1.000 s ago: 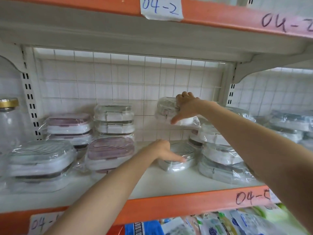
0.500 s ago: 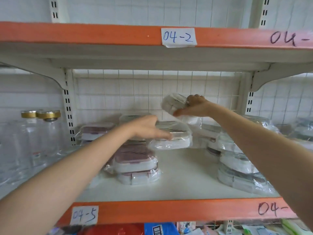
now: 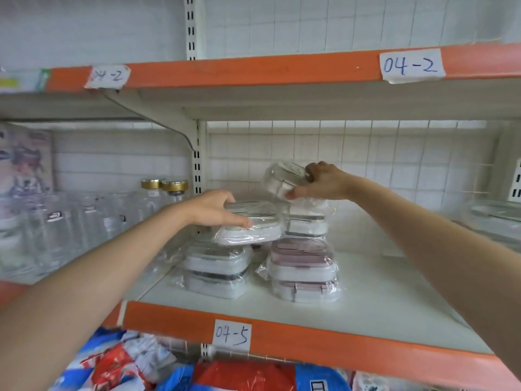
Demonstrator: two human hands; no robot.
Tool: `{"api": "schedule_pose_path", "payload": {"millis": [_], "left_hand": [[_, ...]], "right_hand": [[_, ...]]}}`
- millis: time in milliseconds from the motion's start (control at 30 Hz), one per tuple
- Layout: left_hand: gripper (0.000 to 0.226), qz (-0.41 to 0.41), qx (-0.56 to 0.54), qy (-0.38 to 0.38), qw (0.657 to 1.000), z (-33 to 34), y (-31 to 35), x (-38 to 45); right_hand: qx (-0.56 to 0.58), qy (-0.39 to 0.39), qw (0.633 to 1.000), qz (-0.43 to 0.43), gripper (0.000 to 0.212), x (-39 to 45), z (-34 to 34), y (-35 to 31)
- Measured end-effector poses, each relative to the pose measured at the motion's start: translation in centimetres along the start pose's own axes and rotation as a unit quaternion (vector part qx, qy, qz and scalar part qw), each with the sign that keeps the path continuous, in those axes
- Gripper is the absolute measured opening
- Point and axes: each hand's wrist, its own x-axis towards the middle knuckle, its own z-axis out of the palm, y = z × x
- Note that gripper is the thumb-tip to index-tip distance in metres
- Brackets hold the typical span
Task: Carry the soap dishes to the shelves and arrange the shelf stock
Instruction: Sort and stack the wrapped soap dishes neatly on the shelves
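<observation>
Both arms are reaching into the middle shelf (image 3: 366,280), the one with the "04-5" label (image 3: 231,335) taped to its orange front edge. The left hand (image 3: 214,207) has a plastic-wrapped grey soap dish (image 3: 253,224) gripped from above, fingers curled over the far side and the thumb along the near rim, and it's held level right over the front-left stack of grey dishes (image 3: 215,269); can't tell if it's touching the top one of that stack or just above it. The right hand (image 3: 321,180) is pinching a second wrapped soap dish (image 3: 284,176), fingers curled over its top edge and thumb underneath, and this one's tilted pretty steeply, up over the back stack (image 3: 307,221). Just right of the grey stack there's a stack of pink-lidded dishes (image 3: 303,269), two high, also in clear wrap. Next bay over on the left holds a bunch of clear glass jars (image 3: 84,221), a couple with gold lids (image 3: 174,185), plus a printed box (image 3: 25,159) at the far left. The shelf above carries a "04-2" label (image 3: 410,64), and there are colourful red and blue packets (image 3: 127,362) down on the shelf below. Far right is something wrapped too, too blurry to say more.
</observation>
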Motion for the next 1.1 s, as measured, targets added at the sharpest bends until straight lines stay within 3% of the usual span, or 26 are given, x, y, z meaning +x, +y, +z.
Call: {"api": "schedule_pose_path", "payload": {"millis": [100,267,333,433,600,767,800,900,1000,1100], "left_hand": [[0.054,-0.021,0.003,-0.005,1.000,-0.4,-2.9,-0.6],[0.083,-0.060,-0.037,-0.059,0.996,-0.2,-6.0,-1.7],[0.076,-0.057,-0.054,-0.068,0.995,-0.2,-6.3,-2.0],[0.070,-0.058,-0.026,-0.047,0.997,-0.2,-6.8,-1.8],[0.092,-0.068,-0.026,0.010,0.997,0.5,-7.9,-2.1],[0.058,-0.080,-0.105,0.041,0.990,1.1,-8.8,-2.7],[0.057,-0.073,-0.130,0.043,0.988,1.2,-8.9,-2.7],[0.082,-0.062,-0.188,0.056,0.979,1.8,-9.1,-2.6],[0.068,-0.063,-0.214,0.082,0.971,2.3,-9.3,-2.4],[0.061,-0.077,-0.201,0.095,0.972,2.4,-9.6,-2.3]], "right_hand": [[-0.016,-0.001,1.000,-0.025,0.088,0.4,1.0,-2.1],[-0.026,-0.023,0.998,-0.059,0.070,1.5,2.8,-4.8],[-0.030,-0.033,0.997,-0.061,0.075,1.8,3.1,-5.5],[-0.028,-0.036,0.997,-0.060,0.079,2.2,3.5,-6.4],[-0.006,-0.050,0.997,-0.060,0.087,2.7,4.3,-7.6],[-0.011,-0.067,0.996,-0.063,0.087,3.3,5.0,-9.1],[-0.008,-0.073,0.995,-0.067,0.092,3.4,5.0,-9.5],[-0.017,-0.079,0.994,-0.075,0.092,3.9,5.3,-10.6],[-0.023,-0.083,0.993,-0.080,0.080,4.2,5.6,-11.7],[-0.040,-0.097,0.991,-0.082,0.084,4.4,6.5,-12.8]]}}
